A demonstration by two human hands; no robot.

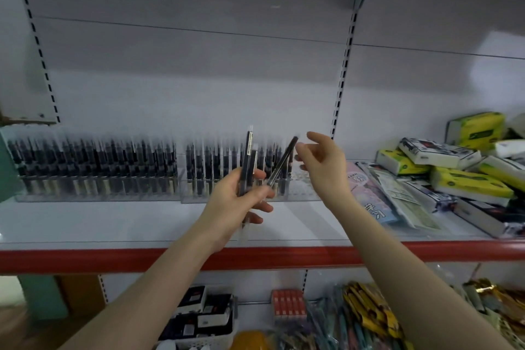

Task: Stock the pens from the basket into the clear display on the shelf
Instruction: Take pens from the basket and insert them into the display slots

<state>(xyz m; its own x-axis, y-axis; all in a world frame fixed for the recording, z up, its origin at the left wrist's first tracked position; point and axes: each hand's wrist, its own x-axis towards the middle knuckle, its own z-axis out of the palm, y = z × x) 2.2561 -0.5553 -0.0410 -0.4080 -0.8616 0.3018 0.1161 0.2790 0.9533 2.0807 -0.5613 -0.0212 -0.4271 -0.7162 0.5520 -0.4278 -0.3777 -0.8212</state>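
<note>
My left hand [241, 196] grips a few dark pens [248, 156] in front of the shelf, two standing upright and one leaning right. My right hand [321, 162] hovers just right of the leaning pen's tip with relaxed fingers, holding nothing. Behind both hands stands the clear display [301, 193] on the white shelf, filled with upright dark pens except for its right end. A second clear display [93, 176] to the left is packed with pens. The white basket [204, 332] sits on the lower shelf and holds small boxes.
Yellow and white boxed packs [466, 176] and flat plastic-wrapped packets [377, 196] pile up on the shelf's right side. A red strip [113, 260] edges the shelf front. Orange boxes [288, 302] and colourful wrapped items lie on the lower shelf.
</note>
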